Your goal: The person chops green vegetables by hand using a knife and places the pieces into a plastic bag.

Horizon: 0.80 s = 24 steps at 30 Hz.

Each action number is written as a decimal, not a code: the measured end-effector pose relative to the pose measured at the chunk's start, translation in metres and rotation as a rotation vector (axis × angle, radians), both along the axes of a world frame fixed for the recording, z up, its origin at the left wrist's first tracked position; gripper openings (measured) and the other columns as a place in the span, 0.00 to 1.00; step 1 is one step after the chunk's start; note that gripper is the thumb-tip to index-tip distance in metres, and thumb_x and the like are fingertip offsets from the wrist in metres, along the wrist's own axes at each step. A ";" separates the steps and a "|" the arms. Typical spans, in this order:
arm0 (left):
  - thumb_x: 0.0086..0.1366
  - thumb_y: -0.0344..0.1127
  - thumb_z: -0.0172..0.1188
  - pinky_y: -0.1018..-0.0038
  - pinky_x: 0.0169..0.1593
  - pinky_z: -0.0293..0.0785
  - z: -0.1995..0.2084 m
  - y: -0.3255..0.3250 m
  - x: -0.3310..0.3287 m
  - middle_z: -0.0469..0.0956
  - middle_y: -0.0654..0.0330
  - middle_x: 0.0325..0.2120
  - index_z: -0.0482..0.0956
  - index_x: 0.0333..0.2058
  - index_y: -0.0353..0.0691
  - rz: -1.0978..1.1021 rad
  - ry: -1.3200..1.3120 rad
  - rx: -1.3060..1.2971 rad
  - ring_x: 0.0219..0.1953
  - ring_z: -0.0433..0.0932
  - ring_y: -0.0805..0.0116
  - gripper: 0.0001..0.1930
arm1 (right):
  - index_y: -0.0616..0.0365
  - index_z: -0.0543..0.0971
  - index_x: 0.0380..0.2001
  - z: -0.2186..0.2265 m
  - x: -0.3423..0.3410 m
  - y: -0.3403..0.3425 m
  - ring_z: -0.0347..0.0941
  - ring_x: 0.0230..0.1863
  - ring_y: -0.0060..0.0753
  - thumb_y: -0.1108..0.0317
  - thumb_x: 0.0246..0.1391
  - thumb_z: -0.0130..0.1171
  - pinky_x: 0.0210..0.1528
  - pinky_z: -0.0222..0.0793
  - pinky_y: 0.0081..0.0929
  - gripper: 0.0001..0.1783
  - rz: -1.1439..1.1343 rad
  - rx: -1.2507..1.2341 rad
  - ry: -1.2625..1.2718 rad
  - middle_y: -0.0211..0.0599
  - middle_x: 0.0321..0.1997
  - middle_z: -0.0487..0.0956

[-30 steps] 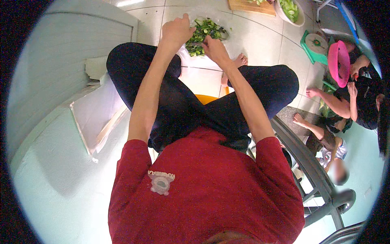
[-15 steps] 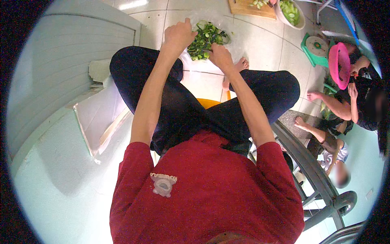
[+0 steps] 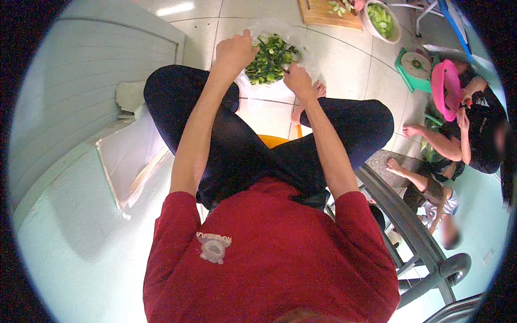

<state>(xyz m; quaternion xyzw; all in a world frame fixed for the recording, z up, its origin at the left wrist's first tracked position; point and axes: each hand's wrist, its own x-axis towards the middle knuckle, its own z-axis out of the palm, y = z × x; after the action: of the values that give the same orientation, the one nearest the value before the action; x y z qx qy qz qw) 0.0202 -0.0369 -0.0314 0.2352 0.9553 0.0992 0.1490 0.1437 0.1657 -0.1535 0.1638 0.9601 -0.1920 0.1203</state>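
Note:
A clear plastic bag (image 3: 293, 36) lies wide open on the floor in front of my knees. Inside it is a heap of chopped green vegetables (image 3: 267, 62), dark leafy bits mixed with paler pieces. My left hand (image 3: 235, 54) is closed on the bag's left edge, thumb side up. On the other side, my right hand (image 3: 298, 82) pinches the bag's near right edge, its fingers bent and partly hidden from above.
A wooden cutting board (image 3: 329, 16) and a white bowl of light green slices (image 3: 381, 21) stand at the far right, near another person's hand. Further right are a green scale (image 3: 413, 69), a pink basin (image 3: 446, 90) and two seated people. A dark metal railing (image 3: 401, 215) runs beside my right side.
My right hand has shifted slightly right and nearer to me, with the bag's edge. The greens look a little more spread. My left hand has barely moved.

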 end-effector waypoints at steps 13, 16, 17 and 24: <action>0.63 0.55 0.61 0.50 0.39 0.80 -0.003 -0.006 0.002 0.82 0.44 0.35 0.72 0.49 0.42 -0.009 0.020 0.048 0.38 0.84 0.42 0.25 | 0.66 0.77 0.37 0.032 -0.013 -0.006 0.79 0.36 0.68 0.60 0.54 0.62 0.41 0.75 0.57 0.18 -0.141 -0.071 0.178 0.64 0.31 0.80; 0.63 0.55 0.62 0.51 0.39 0.81 -0.002 -0.005 0.002 0.82 0.44 0.35 0.72 0.50 0.42 -0.016 0.033 0.041 0.37 0.84 0.42 0.26 | 0.67 0.76 0.36 0.033 -0.013 -0.010 0.78 0.35 0.70 0.60 0.54 0.61 0.40 0.74 0.57 0.17 -0.122 -0.094 0.174 0.65 0.29 0.80; 0.63 0.55 0.62 0.51 0.39 0.81 -0.002 -0.004 0.002 0.82 0.44 0.35 0.72 0.50 0.42 -0.019 0.030 0.027 0.37 0.84 0.42 0.26 | 0.67 0.76 0.35 0.034 -0.013 -0.012 0.78 0.35 0.71 0.61 0.54 0.61 0.40 0.74 0.57 0.17 -0.104 -0.099 0.178 0.64 0.27 0.80; 0.64 0.54 0.61 0.50 0.39 0.81 0.002 -0.004 0.004 0.82 0.44 0.34 0.72 0.49 0.40 -0.018 0.004 0.022 0.37 0.84 0.41 0.25 | 0.67 0.75 0.33 0.045 -0.022 -0.017 0.78 0.35 0.70 0.63 0.53 0.62 0.39 0.74 0.57 0.15 -0.104 -0.140 0.227 0.64 0.28 0.80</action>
<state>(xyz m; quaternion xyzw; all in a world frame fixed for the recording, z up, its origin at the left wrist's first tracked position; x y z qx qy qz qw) 0.0237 -0.0412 -0.0290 0.2454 0.9523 0.1082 0.1455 0.1219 0.1486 -0.1088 0.1818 0.9420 -0.2819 0.0119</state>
